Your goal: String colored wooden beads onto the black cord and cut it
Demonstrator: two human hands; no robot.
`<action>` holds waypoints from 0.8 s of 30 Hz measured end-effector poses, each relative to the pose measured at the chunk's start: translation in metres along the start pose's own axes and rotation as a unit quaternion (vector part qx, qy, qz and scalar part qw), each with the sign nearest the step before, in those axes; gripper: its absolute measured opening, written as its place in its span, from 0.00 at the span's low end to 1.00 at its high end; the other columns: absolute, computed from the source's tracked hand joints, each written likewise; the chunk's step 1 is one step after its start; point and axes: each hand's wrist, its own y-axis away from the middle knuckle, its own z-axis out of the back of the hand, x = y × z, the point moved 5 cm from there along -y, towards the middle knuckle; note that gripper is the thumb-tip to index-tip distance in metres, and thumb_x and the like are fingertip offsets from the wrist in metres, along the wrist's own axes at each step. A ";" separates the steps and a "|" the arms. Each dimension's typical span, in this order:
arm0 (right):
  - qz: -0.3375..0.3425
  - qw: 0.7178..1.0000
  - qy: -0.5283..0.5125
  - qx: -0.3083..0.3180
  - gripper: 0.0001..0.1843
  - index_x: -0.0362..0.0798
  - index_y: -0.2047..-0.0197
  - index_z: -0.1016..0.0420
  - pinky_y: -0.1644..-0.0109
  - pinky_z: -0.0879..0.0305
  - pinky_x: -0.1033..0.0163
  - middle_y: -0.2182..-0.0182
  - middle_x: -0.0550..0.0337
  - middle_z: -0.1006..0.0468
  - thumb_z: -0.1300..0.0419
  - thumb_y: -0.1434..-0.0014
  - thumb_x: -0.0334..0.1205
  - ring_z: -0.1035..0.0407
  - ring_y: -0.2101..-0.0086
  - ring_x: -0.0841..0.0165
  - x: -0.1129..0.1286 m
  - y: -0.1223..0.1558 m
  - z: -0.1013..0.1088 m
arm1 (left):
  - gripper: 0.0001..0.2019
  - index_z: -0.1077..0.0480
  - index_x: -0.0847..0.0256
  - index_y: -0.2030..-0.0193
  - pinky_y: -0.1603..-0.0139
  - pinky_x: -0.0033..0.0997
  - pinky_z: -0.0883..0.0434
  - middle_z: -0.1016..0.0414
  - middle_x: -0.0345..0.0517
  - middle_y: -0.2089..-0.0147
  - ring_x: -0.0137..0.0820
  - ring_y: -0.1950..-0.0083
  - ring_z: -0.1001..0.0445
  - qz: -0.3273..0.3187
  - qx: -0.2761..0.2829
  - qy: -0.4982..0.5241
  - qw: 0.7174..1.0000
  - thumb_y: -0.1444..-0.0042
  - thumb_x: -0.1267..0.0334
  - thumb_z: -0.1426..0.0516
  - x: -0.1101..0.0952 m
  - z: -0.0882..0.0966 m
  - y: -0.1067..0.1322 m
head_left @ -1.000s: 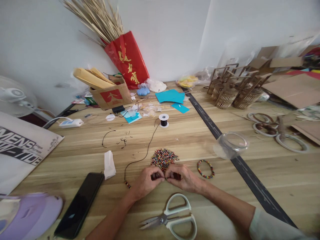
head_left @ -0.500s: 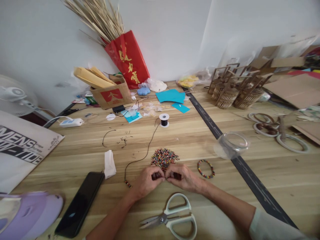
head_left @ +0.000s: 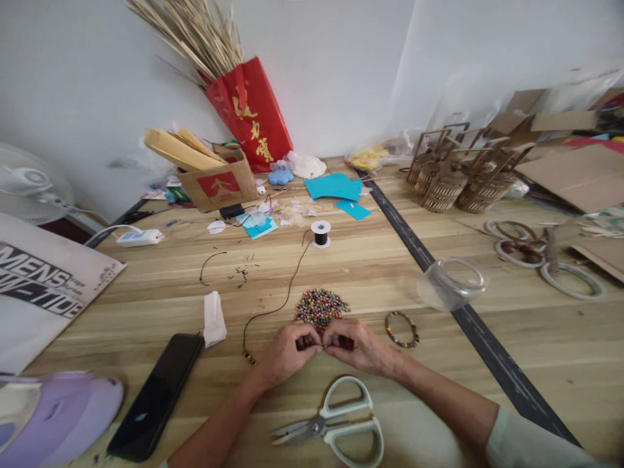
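Fingertip to fingertip at a wooden table [head_left: 380, 279], a person's left hand [head_left: 288, 350] and right hand [head_left: 361, 349] meet just in front of a heap of multicoloured beads [head_left: 319, 308]. The right hand pinches a tiny bead [head_left: 325, 346]; the left hand is closed thumb to finger as well, though what it grips is too small to make out. A black cord [head_left: 267, 314] runs from a white-rimmed spool [head_left: 320, 235] to a short row of threaded beads [head_left: 249, 357] beside the left wrist. To the right lies a multicoloured bracelet [head_left: 402, 345] — a closed ring — and nearer the person, pale-handled scissors [head_left: 316, 426] rest with their blades pointing left. A dark phone [head_left: 156, 398] lies at left, near a white paper [head_left: 214, 318].
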 end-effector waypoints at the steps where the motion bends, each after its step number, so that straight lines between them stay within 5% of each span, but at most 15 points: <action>1: -0.001 1.000 -0.001 0.000 0.03 0.44 0.66 0.27 0.73 0.41 0.71 0.74 0.61 0.29 0.41 0.43 0.33 0.36 0.76 0.74 0.000 0.000 0.000 | 0.03 0.26 0.65 0.72 0.70 0.23 0.39 0.31 0.40 0.74 0.27 0.72 0.35 -0.001 0.001 0.001 1.000 0.51 0.70 0.41 0.000 0.000 0.000; 24: -0.021 1.000 0.002 0.002 0.05 0.44 0.68 0.27 0.71 0.40 0.71 0.76 0.63 0.29 0.40 0.41 0.36 0.36 0.76 0.74 -0.003 0.000 0.000 | 0.03 0.23 0.63 0.71 0.69 0.24 0.38 0.25 0.41 0.73 0.28 0.71 0.33 0.011 0.002 0.021 1.000 0.53 0.67 0.40 -0.001 0.002 -0.001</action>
